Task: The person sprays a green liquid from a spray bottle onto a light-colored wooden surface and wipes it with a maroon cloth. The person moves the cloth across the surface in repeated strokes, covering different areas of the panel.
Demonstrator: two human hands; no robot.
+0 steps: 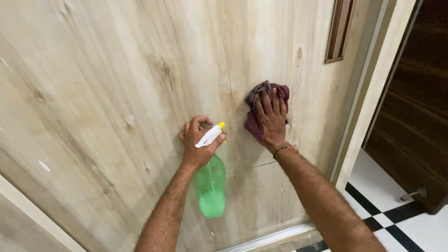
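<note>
The left hand (198, 140) grips a green spray bottle (210, 184), nozzle toward the pale wooden door (116, 93). Just right of it, the right hand (271, 122) presses a maroon cloth (261, 105) flat against the door. Streaks around both hands suggest wiping is only partway done.

door (116, 93): pale matt wood grain before you
cloth (261, 107): soft maroon fabric
spray bottle (211, 184): translucent green plastic
floor (396, 205): glossy tiles, lower right

No packages, labels, signs or screens in view.
</note>
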